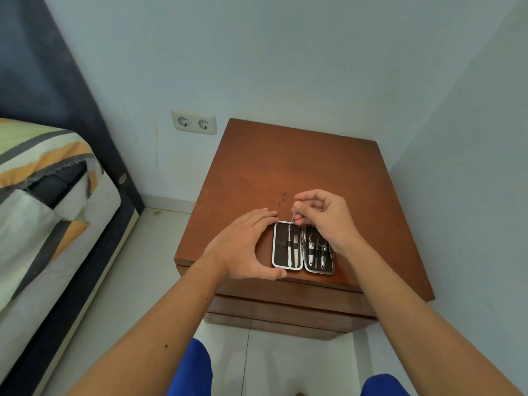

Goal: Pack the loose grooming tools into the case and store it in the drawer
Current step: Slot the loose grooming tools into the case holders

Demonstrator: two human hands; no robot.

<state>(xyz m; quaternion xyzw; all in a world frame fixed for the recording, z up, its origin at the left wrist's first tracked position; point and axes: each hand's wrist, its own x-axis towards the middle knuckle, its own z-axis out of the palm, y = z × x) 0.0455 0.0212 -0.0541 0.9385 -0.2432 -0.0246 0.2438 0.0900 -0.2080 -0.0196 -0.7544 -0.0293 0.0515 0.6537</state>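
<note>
A small black grooming case (pixel 303 247) with a silver rim lies flat open near the front edge of the brown wooden nightstand (pixel 285 167). Several metal tools sit in its two halves. My left hand (pixel 245 247) cups the case's left side, fingers at the far corner and thumb at the near corner. Above the case's far edge, my right hand (pixel 323 215) pinches a thin metal tool (pixel 293 220), whose lower tip points into the left half. My right wrist hides part of the right half.
Closed drawer fronts (pixel 285 307) show below the nightstand's top. A bed (pixel 43 195) with a striped cover stands at the left. A double wall socket (pixel 194 122) is behind the nightstand. Walls close in behind and on the right. My blue-clad knees (pixel 194 367) are at the bottom.
</note>
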